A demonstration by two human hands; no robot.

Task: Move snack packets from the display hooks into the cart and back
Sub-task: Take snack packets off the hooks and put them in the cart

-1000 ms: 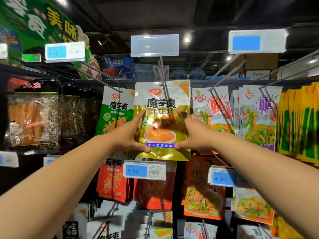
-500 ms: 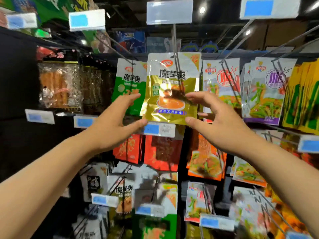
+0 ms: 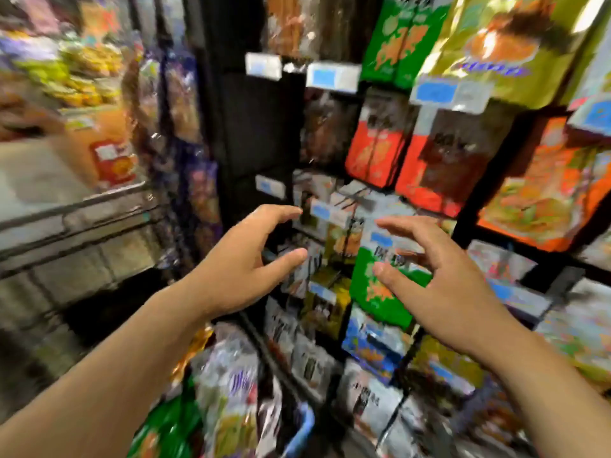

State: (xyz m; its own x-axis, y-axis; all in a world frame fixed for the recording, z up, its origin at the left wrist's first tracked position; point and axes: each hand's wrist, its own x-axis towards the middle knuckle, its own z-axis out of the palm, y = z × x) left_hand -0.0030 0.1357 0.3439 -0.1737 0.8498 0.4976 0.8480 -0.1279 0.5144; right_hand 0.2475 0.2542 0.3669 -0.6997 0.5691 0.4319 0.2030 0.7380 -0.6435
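Left hand (image 3: pixel 243 272) and right hand (image 3: pixel 439 285) are sitting lower than before and are no longer touching the gold snack packet (image 3: pixel 506 44), which is still hanging on the display rack (image 3: pixel 258 127), up at the top right. It is looking shiny gold with a brown and orange picture, all blurry. Two red packets (image 3: pixel 373 150) are hanging below it. The two hands are floating near the lower packets, each grip spread apart, holding nothing.
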